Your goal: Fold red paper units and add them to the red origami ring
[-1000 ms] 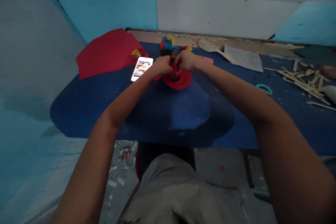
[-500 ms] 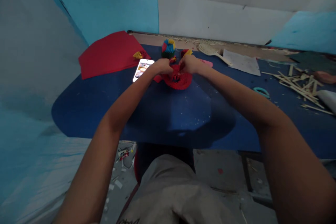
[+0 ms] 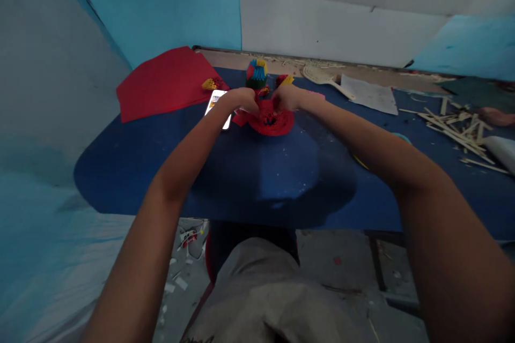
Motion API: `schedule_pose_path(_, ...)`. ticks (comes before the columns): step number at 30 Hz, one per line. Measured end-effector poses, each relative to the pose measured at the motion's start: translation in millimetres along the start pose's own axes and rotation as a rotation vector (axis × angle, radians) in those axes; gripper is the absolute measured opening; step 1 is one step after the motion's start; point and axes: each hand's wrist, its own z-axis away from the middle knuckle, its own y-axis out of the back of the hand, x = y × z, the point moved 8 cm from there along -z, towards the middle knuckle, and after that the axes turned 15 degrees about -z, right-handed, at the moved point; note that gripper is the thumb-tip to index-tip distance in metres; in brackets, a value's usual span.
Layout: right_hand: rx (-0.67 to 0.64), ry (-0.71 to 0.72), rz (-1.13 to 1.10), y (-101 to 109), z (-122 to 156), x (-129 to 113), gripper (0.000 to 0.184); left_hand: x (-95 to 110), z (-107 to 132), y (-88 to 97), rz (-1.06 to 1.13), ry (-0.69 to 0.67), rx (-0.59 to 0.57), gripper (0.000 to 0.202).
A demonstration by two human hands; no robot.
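A round red paper-piece model (image 3: 272, 123) lies on the dark blue table sheet (image 3: 249, 171). Both my hands are closed at its far rim. My left hand (image 3: 241, 100) pinches the left side and my right hand (image 3: 288, 98) pinches the right side, fingertips close together. What sits between the fingertips is too small to make out beyond the red pieces. A multicoloured paper ball (image 3: 256, 72) stands just behind the hands.
A lit phone (image 3: 215, 104) lies left of my left hand, partly behind my forearm. A red sheet (image 3: 164, 83) is at the back left. White paper (image 3: 372, 94), a pale comb (image 3: 322, 76) and several wooden sticks (image 3: 458, 123) lie to the right.
The hands stay together on the red model, shifting slightly. My left forearm now covers part of the phone. The view has moved a little.
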Motion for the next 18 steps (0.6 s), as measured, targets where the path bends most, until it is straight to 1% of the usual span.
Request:
schedule_pose_path(1, 0.005, 0.000, 0.004, 2.3, 0.8, -1.2, 0.026, 2.1, -1.7, 3.1, 0.011, -0.028, 0.028, 0.032)
schedule_pose_path(3, 0.004, -0.026, -0.057, 4.2, 4.5, 2.3, 0.026, 4.7, -6.0, 11.7, 0.030, -0.068, 0.142, 0.032)
schedule_pose_path(4, -0.007, -0.045, -0.093, 3.2, 7.0, 6.2, 0.028, 4.6, -8.1, 14.7, 0.034, -0.070, 0.195, 0.030)
schedule_pose_path(6, -0.036, -0.087, -0.181, -1.4, 12.0, 15.6, 0.029, 1.7, -12.2, 14.7, 0.041, -0.041, 0.239, 0.028)
schedule_pose_path(8, -0.043, -0.126, -0.284, -5.5, 15.3, 23.8, 0.024, -0.8, -14.7, 11.2, 0.043, -0.015, 0.231, 0.027)
schedule_pose_path(10, -0.023, -0.132, -0.307, -5.8, 15.3, 24.9, 0.017, -0.9, -14.7, 8.7, 0.035, -0.016, 0.213, 0.028)
schedule_pose_path(14, 0.029, -0.061, -0.120, 3.2, 7.4, 7.0, 0.013, 0.5, -11.7, 5.8, -0.027, -0.034, 0.175, 0.035)
schedule_pose_path(17, 0.054, -0.054, -0.068, 8.7, 2.8, 2.0, 0.013, -1.3, -8.9, 5.6, -0.041, -0.008, 0.175, 0.038)
schedule_pose_path(18, 0.050, -0.056, -0.104, 8.0, 2.4, 4.2, 0.012, -1.7, -7.8, 5.9, -0.043, 0.005, 0.179, 0.039)
